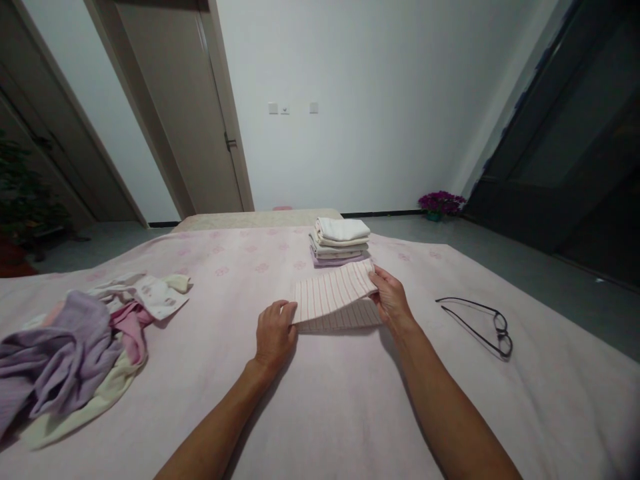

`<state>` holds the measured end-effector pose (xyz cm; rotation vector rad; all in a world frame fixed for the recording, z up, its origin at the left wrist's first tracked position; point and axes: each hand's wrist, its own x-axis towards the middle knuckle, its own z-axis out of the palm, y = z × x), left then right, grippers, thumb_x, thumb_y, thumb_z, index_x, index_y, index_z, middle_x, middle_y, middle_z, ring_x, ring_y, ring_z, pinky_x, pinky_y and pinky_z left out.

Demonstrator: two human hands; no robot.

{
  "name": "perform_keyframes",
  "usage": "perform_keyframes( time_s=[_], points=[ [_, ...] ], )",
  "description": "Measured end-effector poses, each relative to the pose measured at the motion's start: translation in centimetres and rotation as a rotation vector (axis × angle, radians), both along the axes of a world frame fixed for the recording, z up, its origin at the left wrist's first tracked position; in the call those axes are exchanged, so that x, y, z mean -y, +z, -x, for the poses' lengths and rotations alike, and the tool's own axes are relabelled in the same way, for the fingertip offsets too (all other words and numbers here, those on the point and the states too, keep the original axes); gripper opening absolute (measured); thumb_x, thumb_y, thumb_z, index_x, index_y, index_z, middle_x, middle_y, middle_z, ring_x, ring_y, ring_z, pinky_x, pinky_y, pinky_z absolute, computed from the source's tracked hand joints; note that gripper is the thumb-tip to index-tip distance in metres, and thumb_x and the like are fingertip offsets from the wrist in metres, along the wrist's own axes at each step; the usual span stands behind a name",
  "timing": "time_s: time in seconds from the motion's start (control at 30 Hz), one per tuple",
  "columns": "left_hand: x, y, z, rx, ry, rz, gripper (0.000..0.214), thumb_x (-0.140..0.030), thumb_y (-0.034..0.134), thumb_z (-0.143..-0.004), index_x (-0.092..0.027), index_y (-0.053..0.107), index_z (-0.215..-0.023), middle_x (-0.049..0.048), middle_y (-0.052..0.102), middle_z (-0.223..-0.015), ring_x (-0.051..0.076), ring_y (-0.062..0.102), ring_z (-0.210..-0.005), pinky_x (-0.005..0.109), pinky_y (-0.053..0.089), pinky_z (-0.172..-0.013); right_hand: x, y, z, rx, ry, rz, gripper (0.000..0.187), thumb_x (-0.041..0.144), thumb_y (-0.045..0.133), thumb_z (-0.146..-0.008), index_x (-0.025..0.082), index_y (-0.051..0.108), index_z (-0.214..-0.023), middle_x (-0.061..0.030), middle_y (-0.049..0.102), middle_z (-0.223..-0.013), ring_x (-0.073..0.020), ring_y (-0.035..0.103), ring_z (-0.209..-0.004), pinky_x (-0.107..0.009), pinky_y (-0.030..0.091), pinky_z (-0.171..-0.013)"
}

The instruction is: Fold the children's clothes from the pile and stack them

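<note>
A striped cloth (333, 293), white with pinkish lines and folded over, lies at the middle of the bed-like surface (320, 400). My left hand (276, 333) pinches its left end, thumb against the fabric. At the other end my right hand (391, 295) grips the upper layer and holds it raised, so a gap shows between the layers. Just behind the cloth stands a neat stack of folded clothes (341, 241), white on top and lilac at the bottom. What garment the striped cloth is, I cannot tell.
To the left lies a loose heap of clothes (75, 353) in lilac, pink, cream and white. A pair of glasses (497, 327) rests with its arms unfolded on the right. Beyond the far edge are a door (175, 100), a wall and purple flowers (441, 202).
</note>
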<state>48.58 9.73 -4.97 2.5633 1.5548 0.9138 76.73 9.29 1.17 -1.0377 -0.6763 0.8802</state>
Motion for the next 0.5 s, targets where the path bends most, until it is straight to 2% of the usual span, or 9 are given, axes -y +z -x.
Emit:
perform_keyframes(
  time_s=[0.17, 0.3, 0.4, 0.5],
  points=[
    [0.2, 0.4, -1.8, -0.008, 0.034, 0.012, 0.039, -0.015, 0.058, -0.085, -0.022, 0.061, -0.123, 0.0104, 0.062, -0.124, 0.027, 0.056, -0.113, 0.042, 0.041, -0.099, 0.5, -0.4, -2.0, 0.012, -0.099, 0.028, 0.056, 0.033, 0.078, -0.061, 0.014, 0.072, -0.114, -0.0035, 0.076, -0.082, -0.0153, 0.064, -0.064, -0.022, 0.045, -0.053],
    [0.2, 0.1, -3.1, -0.042, 0.056, 0.033, 0.041, -0.012, 0.061, -0.081, -0.023, 0.062, -0.12, 0.0088, 0.062, -0.12, 0.026, 0.056, -0.108, 0.04, 0.041, -0.094, 0.9, -0.7, -2.7, -0.013, -0.134, 0.026, 0.057, 0.032, 0.079, -0.06, 0.014, 0.072, -0.114, -0.0034, 0.076, -0.079, -0.0171, 0.067, -0.068, -0.023, 0.047, -0.054],
    [0.3, -0.1, -3.3, -0.075, 0.053, 0.02, 0.04, -0.007, 0.061, -0.078, -0.023, 0.063, -0.115, 0.0084, 0.061, -0.119, 0.026, 0.056, -0.106, 0.039, 0.041, -0.092, 1.1, -1.2, -3.6, 0.017, -0.153, 0.03, 0.06, 0.033, 0.078, -0.062, 0.014, 0.07, -0.118, -0.0033, 0.076, -0.079, -0.0183, 0.068, -0.07, -0.025, 0.05, -0.058],
    [0.3, -0.1, -3.0, -0.097, 0.047, 0.012, 0.036, -0.005, 0.059, -0.079, -0.023, 0.064, -0.11, 0.0084, 0.061, -0.116, 0.025, 0.056, -0.104, 0.038, 0.04, -0.089, 1.0, -2.5, -5.1, 0.142, -0.199, 0.077, 0.061, 0.034, 0.073, -0.065, 0.012, 0.069, -0.122, -0.0043, 0.076, -0.08, -0.0184, 0.067, -0.069, -0.026, 0.052, -0.06]
  ],
)
